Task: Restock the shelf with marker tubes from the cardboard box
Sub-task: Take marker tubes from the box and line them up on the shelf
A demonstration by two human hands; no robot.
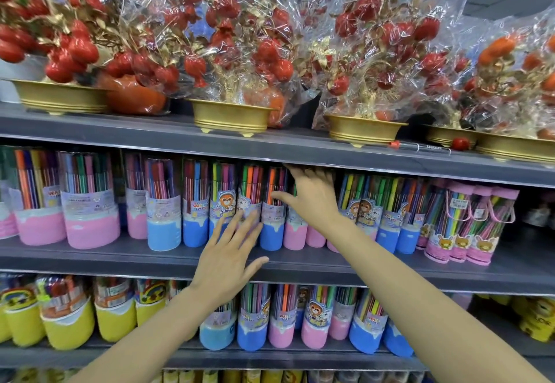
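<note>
Both bare arms reach up to the grey metal shelf [120,258]. The left hand [231,258], fingers spread and empty, hovers over the shelf's front edge before the blue-based clear marker tubes [271,208]. Farther in, the right hand [312,199], fingers loosely open, presses among pink-based marker tubes [295,232] mid-row. Above, cellophane-wrapped red fruit ornaments in gold plastic bowls [231,117] line the upper board.
</note>
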